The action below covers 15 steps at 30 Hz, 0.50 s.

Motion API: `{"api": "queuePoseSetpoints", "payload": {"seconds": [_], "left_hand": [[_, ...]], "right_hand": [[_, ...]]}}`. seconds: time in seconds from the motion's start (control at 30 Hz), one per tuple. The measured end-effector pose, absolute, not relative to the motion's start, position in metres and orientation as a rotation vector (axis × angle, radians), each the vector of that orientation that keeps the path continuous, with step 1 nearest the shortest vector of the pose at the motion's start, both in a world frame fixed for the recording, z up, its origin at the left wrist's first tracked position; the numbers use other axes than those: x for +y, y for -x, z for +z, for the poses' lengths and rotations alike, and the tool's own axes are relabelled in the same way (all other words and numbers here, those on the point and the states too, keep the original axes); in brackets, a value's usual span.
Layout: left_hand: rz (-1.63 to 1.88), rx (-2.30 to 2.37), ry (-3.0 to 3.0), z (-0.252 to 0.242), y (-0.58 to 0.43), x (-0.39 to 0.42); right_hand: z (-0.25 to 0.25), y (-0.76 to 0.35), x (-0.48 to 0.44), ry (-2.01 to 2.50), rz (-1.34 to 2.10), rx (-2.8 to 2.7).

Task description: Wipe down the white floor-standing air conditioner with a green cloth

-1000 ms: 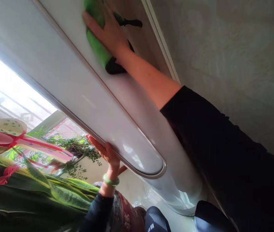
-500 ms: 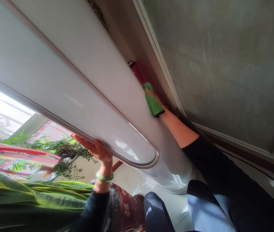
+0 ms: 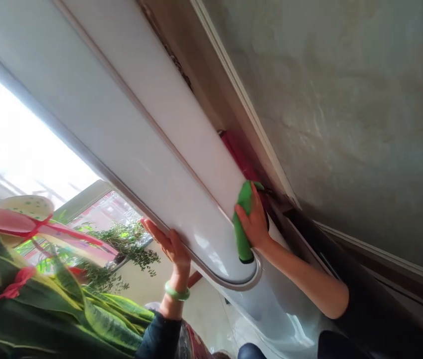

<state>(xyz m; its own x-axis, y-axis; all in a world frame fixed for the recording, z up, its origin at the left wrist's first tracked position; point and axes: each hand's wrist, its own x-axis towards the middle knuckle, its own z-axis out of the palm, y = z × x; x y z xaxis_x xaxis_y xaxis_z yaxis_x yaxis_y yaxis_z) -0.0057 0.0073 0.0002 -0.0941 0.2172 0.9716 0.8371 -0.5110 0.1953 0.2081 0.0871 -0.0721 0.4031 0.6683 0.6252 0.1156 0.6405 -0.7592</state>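
A tall white rounded cabinet (image 3: 151, 164), which looks like a standing air conditioner, slants across the view. My right hand (image 3: 256, 224) presses a green cloth (image 3: 244, 219) with a dark edge onto its surface, near the rounded lower end of the front panel. The fingers lie over the cloth, and part of it bunches above them. My left hand (image 3: 176, 252), with a pale green bangle (image 3: 177, 291) at the wrist, rests against the panel's left edge. Its fingers are stretched out and it holds nothing.
Long-leaved potted plants (image 3: 114, 319) stand at lower left, with a pink ribbon bow (image 3: 43, 227) above them. A small-leaved plant (image 3: 125, 244) hangs by the bright window. Behind the cabinet are a red object (image 3: 239, 154) and a grey-green patterned wall (image 3: 346, 109).
My right hand has brought the green cloth from the cabinet's wall-facing side round onto the front, by the panel edge. My left hand stays at the panel's edge while the view has shifted.
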Motion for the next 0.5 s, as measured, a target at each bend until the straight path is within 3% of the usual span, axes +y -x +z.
{"api": "queuePoseSetpoints", "payload": {"seconds": [0.17,0.33,0.43,0.5], "left_hand": [[-1.588,-1.169,1.665,-0.004,0.007,0.005],[-1.614,-1.193,1.629,-0.007,0.009,0.006],[-1.621,-1.193,1.606,-0.008,0.01,0.008],[-1.621,-1.213,1.596,-0.008,0.01,0.009]], "right_hand": [[0.091,-0.215,0.101,0.646,0.061,-1.37],[0.265,-0.23,0.114,0.518,-0.072,-1.436],[0.333,-0.243,0.126,0.468,0.031,-1.422],[0.347,-0.251,0.135,0.467,0.096,-1.384]]}}
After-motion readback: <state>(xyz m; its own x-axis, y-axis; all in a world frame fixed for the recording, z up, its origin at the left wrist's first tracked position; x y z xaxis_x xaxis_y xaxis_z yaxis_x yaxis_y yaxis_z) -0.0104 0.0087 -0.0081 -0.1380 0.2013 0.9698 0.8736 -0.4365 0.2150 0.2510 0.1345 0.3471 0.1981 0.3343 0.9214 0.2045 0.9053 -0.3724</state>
